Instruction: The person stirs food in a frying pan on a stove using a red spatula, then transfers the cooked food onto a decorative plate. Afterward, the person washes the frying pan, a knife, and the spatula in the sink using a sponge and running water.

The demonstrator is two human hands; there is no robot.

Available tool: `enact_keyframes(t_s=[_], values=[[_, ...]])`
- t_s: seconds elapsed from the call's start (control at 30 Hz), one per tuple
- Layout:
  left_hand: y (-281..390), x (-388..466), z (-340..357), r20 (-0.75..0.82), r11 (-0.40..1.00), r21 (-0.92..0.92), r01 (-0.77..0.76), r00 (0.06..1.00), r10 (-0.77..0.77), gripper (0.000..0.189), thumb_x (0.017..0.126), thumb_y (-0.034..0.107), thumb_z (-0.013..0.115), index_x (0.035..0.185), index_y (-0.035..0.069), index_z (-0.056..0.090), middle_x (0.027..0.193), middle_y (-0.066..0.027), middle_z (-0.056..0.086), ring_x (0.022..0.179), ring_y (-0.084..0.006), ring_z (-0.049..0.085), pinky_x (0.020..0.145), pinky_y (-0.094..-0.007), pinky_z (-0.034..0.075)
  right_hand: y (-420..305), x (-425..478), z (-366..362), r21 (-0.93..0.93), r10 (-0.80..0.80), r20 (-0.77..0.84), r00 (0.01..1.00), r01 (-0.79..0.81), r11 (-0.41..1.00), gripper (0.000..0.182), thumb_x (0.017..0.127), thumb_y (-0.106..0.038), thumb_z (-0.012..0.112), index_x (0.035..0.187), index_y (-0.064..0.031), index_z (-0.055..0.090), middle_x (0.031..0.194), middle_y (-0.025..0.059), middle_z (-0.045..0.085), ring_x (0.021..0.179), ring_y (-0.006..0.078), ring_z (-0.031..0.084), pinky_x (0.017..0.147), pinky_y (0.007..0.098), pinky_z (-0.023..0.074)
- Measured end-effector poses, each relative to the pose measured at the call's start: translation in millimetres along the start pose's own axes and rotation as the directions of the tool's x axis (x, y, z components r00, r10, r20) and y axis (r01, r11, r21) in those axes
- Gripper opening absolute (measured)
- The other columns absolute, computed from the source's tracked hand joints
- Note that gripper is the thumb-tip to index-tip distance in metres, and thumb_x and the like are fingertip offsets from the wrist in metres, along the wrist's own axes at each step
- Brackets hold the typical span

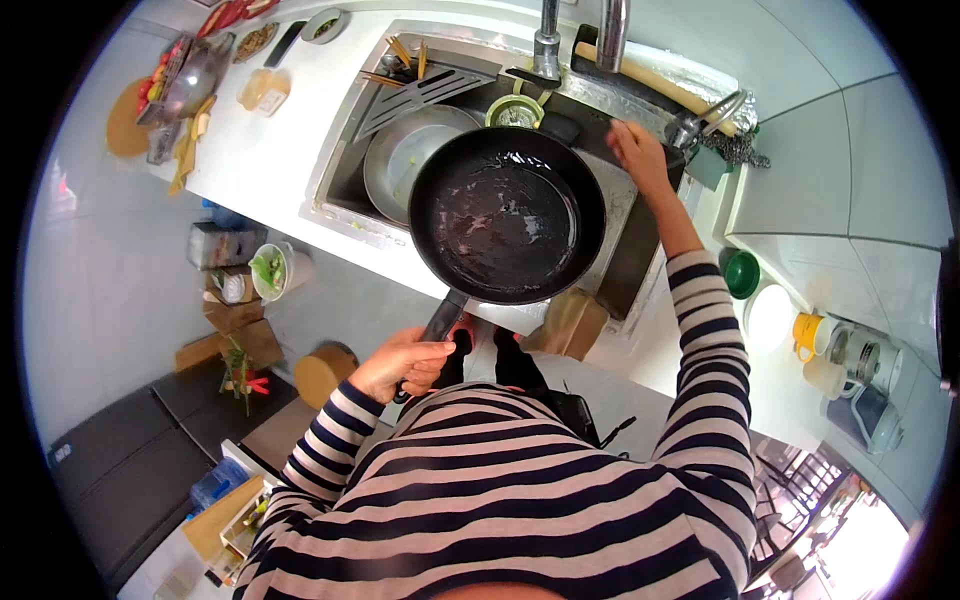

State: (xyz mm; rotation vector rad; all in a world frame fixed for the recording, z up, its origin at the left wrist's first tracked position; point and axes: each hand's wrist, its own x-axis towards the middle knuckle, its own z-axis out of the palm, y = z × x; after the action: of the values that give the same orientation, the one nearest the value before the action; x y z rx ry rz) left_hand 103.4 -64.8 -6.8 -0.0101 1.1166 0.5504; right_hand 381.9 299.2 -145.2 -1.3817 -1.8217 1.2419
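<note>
A black frying pan (502, 217) is held over the sink, its inside wet and shiny. My left hand (409, 364) is wrapped around its black handle (445, 315). Beyond the pan's right rim is my right hand (637, 154), over the sink's far right part. Its fingers are curled and slightly blurred, and I cannot tell whether anything small is inside them. Behind the pan, partly covered by it, a metal basin (397, 161) with water lies in the steel sink (322, 199). A green-rimmed strainer or bowl (515, 112) sits just past the far rim.
The faucet (548, 56) rises behind the sink, near a wooden rolling pin (660, 82). A slotted drain rack (427, 97) spans the sink's left corner. A steel scourer (739, 150) lies far right. Cups and a kettle (870, 420) line the right counter. A brown cloth (570, 322) hangs at the front edge.
</note>
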Motion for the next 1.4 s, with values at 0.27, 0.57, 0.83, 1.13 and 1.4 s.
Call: enact_keyframes(t_s=[0.27, 0.57, 0.83, 1.13, 1.4], values=[[5, 26, 11, 0.075, 0.999, -0.009, 0.044, 0.996, -0.043, 0.015, 0.097, 0.019, 0.062, 0.095, 0.010, 0.050, 0.056, 0.0103, 0.035, 0.042, -0.0002, 0.030, 0.037, -0.0183, 0.020, -88, 77, 45, 0.097, -0.380, 0.387, 0.840, 0.373, 0.923, 0.035, 0.102, -0.028, 0.051, 0.133, -0.0149, 0.063, 0.126, 0.0045, 0.063, 0.088, 0.0117, 0.056, 0.084, 0.0267, 0.0500], [8, 50, 6, 0.177, 0.999, 0.006, 0.044, 0.983, -0.045, 0.013, 0.096, 0.018, 0.063, 0.096, 0.009, 0.053, 0.057, 0.0110, 0.035, 0.042, -0.0003, 0.030, 0.037, -0.0185, 0.021, -75, 67, 38, 0.129, -0.319, 0.434, 0.843, 0.292, 0.948, 0.036, 0.099, -0.035, 0.055, 0.131, -0.0209, 0.065, 0.117, 0.0067, 0.065, 0.084, 0.0138, 0.062, 0.079, 0.0289, 0.0507], [13, 64, 6, 0.204, 0.999, 0.030, 0.045, 0.978, -0.051, 0.018, 0.096, 0.019, 0.063, 0.088, 0.012, 0.049, 0.058, 0.0103, 0.034, 0.043, -0.0010, 0.028, 0.038, -0.0193, 0.020, -27, -33, 33, -0.113, -0.078, 0.471, 0.879, 0.148, 0.983, 0.070, 0.093, -0.024, 0.063, 0.151, -0.0011, 0.031, 0.156, 0.0168, 0.033, 0.142, 0.0287, 0.035, 0.118, 0.0382, 0.0276], [28, 67, 13, 0.264, 0.988, 0.110, 0.106, 0.955, -0.132, 0.034, 0.098, 0.021, 0.060, 0.072, 0.016, 0.039, 0.055, 0.0102, 0.033, 0.041, -0.0014, 0.028, 0.037, -0.0195, 0.020, -25, -91, 90, -0.264, -0.171, 0.847, 0.504, 0.677, 0.687, 0.065, 0.097, -0.022, 0.055, 0.154, -0.0102, 0.026, 0.162, 0.0141, 0.019, 0.150, 0.0325, 0.019, 0.120, 0.0493, 0.0220], [33, 57, 10, 0.253, 0.974, 0.171, 0.146, 0.949, -0.187, 0.032, 0.098, 0.021, 0.060, 0.073, 0.016, 0.040, 0.055, 0.0113, 0.034, 0.041, -0.0006, 0.029, 0.037, -0.0188, 0.021, 31, -4, 49, -0.440, -0.465, 0.763, 0.448, 0.888, 0.135, 0.036, 0.092, -0.008, 0.048, 0.125, -0.0103, 0.061, 0.148, 0.0031, 0.048, 0.140, 0.0218, 0.040, 0.118, 0.0454, 0.0268]])
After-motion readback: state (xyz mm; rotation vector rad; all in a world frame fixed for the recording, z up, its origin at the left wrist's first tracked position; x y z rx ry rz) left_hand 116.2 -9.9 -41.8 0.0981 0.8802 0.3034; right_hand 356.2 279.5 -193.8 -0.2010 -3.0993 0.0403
